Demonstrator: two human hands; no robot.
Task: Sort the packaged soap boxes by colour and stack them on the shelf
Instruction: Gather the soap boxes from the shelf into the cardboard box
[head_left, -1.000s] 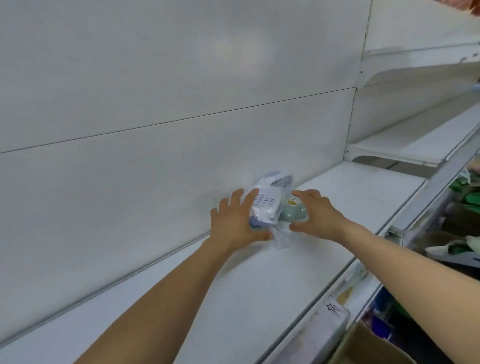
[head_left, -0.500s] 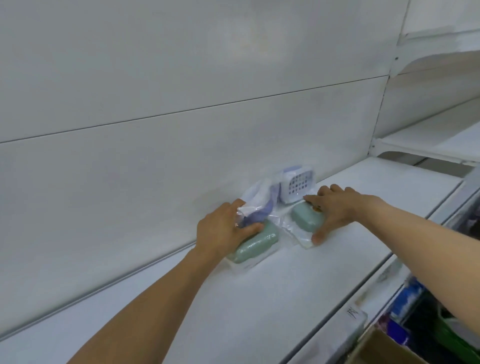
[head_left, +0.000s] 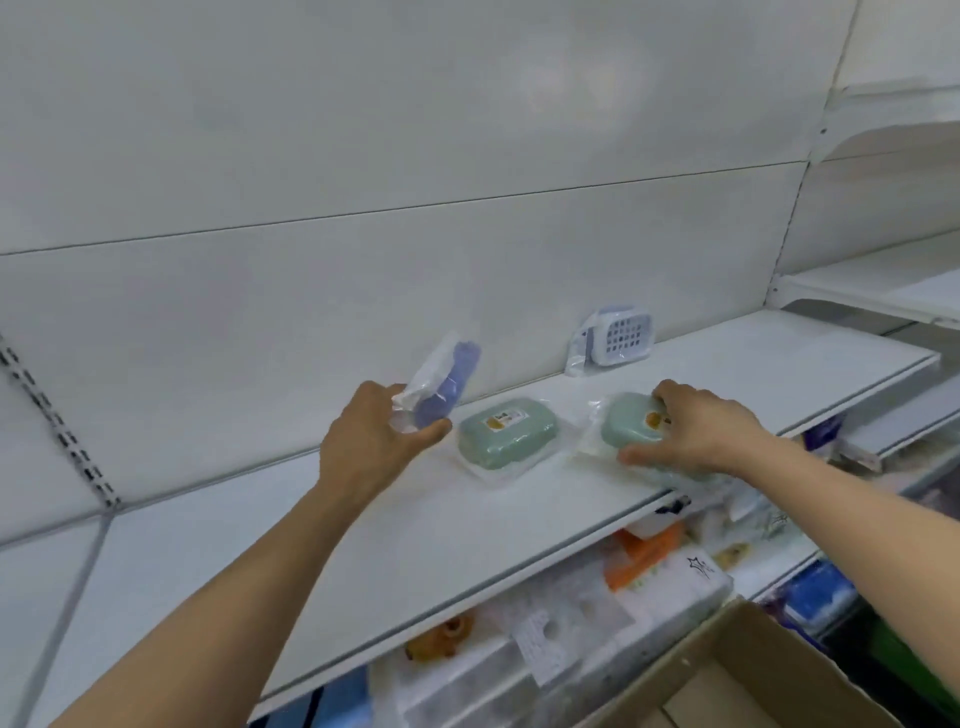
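On the white shelf (head_left: 291, 561) lie two green soap boxes in clear wrap. One green box (head_left: 508, 433) rests flat in the middle, untouched. My right hand (head_left: 696, 430) grips the other green box (head_left: 626, 423) near the shelf's front edge. A purple soap box (head_left: 445, 387) in clear wrap is held tilted above the shelf by my left hand (head_left: 371, 441). Another purple-and-white box (head_left: 618, 338) stands on edge against the back panel.
A cardboard carton (head_left: 748, 670) sits open at the bottom right. Below the shelf lie several packaged goods (head_left: 623, 587) in white, orange and blue. Another white shelf (head_left: 883, 280) is at the far right.
My left hand lifted the purple box off the green one and moved left. My right hand slid its green box to the right. The boxes now lie apart.
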